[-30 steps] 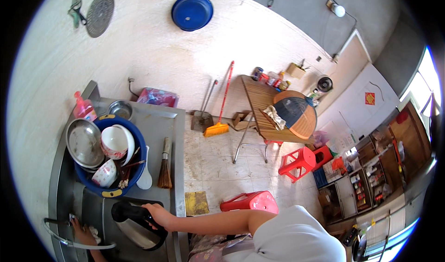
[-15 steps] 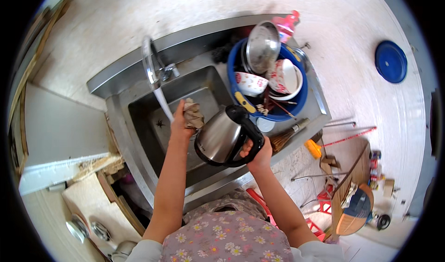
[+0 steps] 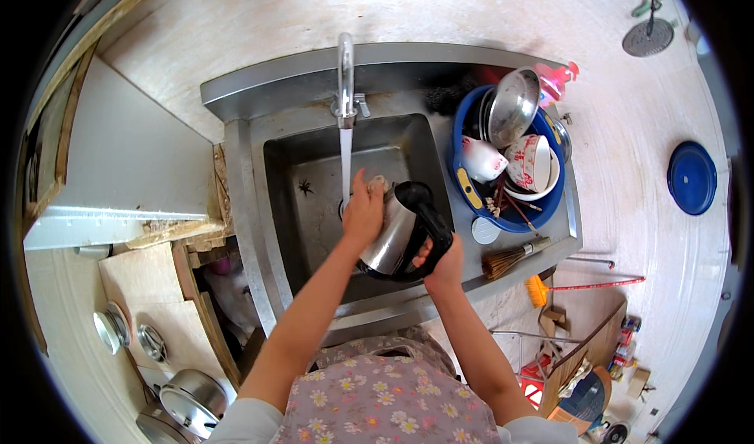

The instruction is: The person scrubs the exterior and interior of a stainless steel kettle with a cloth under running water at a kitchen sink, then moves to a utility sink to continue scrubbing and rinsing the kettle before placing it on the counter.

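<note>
Kettle (image 3: 389,238), shiny s/steel, curved blk handle (image 3: 434,221) gripped by R hand (image 3: 445,266), L hand (image 3: 364,216) gripping crumpled cloth (image 3: 380,182)

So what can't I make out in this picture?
Head view:
Cloth: mostly hidden by the left hand.
Tub's bottom: covered by dishes.
Black thing beside it: too dark to identify.
Apron: cut off by the lower edge.

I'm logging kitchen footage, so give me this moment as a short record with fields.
Left hand: against the kettle, beige wad at its fingers
Right hand: gripping the black handle
Kettle position: held over the sink
Faucet: water running
Blue tub: holds bowls and metalware
Brush: lying beside the tub
</note>
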Action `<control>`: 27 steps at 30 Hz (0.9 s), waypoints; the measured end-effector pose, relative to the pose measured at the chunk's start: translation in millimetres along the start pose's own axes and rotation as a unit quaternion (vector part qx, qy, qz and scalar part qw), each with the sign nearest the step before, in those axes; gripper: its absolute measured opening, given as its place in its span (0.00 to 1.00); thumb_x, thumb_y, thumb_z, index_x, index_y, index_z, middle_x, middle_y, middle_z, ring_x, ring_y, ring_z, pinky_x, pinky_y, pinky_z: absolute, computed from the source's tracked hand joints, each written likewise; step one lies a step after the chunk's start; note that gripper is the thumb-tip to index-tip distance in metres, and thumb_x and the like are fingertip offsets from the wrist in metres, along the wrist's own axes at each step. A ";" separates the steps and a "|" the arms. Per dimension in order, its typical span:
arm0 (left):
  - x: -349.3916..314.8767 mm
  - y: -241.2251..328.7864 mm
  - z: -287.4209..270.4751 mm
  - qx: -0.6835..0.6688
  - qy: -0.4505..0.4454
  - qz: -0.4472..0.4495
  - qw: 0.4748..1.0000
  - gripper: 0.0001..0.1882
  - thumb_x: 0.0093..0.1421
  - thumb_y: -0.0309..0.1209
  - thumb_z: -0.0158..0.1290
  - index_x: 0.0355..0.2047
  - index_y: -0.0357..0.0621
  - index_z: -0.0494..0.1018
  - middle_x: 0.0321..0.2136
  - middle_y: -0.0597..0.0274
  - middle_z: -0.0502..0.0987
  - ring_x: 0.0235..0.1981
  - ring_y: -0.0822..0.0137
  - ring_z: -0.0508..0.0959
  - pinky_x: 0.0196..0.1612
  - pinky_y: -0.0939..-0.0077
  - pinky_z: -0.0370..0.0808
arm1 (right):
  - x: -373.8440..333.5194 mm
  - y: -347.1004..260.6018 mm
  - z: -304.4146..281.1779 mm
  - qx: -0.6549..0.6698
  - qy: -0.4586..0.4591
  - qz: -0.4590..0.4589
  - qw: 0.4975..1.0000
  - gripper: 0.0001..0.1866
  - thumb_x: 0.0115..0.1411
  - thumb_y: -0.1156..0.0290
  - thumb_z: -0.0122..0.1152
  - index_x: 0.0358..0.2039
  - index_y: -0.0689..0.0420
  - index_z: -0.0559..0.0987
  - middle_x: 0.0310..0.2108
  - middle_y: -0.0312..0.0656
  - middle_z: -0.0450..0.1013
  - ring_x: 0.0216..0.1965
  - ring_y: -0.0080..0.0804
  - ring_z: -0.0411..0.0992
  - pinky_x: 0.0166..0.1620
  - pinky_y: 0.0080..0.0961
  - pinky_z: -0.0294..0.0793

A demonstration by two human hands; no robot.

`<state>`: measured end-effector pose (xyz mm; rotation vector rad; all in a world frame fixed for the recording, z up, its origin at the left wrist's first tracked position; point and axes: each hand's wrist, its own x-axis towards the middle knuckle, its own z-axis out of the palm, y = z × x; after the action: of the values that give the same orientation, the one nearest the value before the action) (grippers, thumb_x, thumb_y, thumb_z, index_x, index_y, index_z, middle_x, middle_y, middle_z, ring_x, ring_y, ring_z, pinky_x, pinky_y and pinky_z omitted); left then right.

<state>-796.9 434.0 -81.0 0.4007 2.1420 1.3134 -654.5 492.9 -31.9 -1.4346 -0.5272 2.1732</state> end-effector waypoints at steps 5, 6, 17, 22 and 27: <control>25.1 -18.6 -16.1 -0.009 -0.037 0.022 0.999 0.21 0.62 0.48 0.44 0.39 0.41 0.72 0.30 0.50 0.77 0.33 0.54 0.77 0.39 0.65 0.71 | 2.3 -6.2 5.5 -0.018 -0.049 -0.008 0.999 0.21 0.60 0.55 0.34 0.17 0.54 0.66 0.12 0.35 0.59 0.15 0.27 0.59 0.21 0.25 0.59; 33.1 -21.8 -15.7 -0.060 0.006 0.012 0.998 0.19 0.61 0.45 0.48 0.40 0.41 0.71 0.29 0.53 0.77 0.31 0.57 0.77 0.36 0.66 0.71 | 2.5 -4.2 6.8 -0.022 -0.050 -0.013 0.998 0.21 0.60 0.55 0.35 0.17 0.53 0.66 0.12 0.35 0.59 0.15 0.27 0.59 0.21 0.25 0.59; 83.0 -66.4 1.3 -0.432 0.110 -0.257 0.858 0.11 0.51 0.28 0.56 0.32 0.38 0.67 0.24 0.58 0.70 0.24 0.63 0.73 0.24 0.67 0.72 | 22.5 5.6 -2.1 -0.067 -0.019 -0.073 0.995 0.27 0.63 0.47 0.39 0.20 0.57 0.68 0.13 0.36 0.61 0.13 0.26 0.60 0.20 0.22 0.61; 69.6 -107.7 3.1 -0.506 0.056 -0.308 0.804 0.11 0.51 0.24 0.53 0.36 0.39 0.68 0.32 0.54 0.73 0.32 0.58 0.76 0.31 0.64 0.73 | 16.4 0.5 -30.6 -0.158 -0.046 -0.147 0.975 0.25 0.63 0.51 0.45 0.20 0.60 0.69 0.13 0.38 0.63 0.12 0.25 0.61 0.18 0.22 0.61; 72.0 -142.5 31.9 -0.569 0.005 -0.322 0.757 0.20 0.53 0.24 0.51 0.48 0.43 0.67 0.43 0.55 0.71 0.44 0.58 0.73 0.43 0.64 0.72 | -12.6 -24.4 -73.9 -0.181 -0.107 -0.178 0.961 0.22 0.60 0.56 0.50 0.19 0.62 0.71 0.13 0.40 0.67 0.12 0.25 0.64 0.18 0.20 0.62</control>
<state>-826.5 428.2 -241.0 -0.7729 0.9302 1.8116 -577.5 509.4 -36.8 -1.1616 -1.2163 2.0122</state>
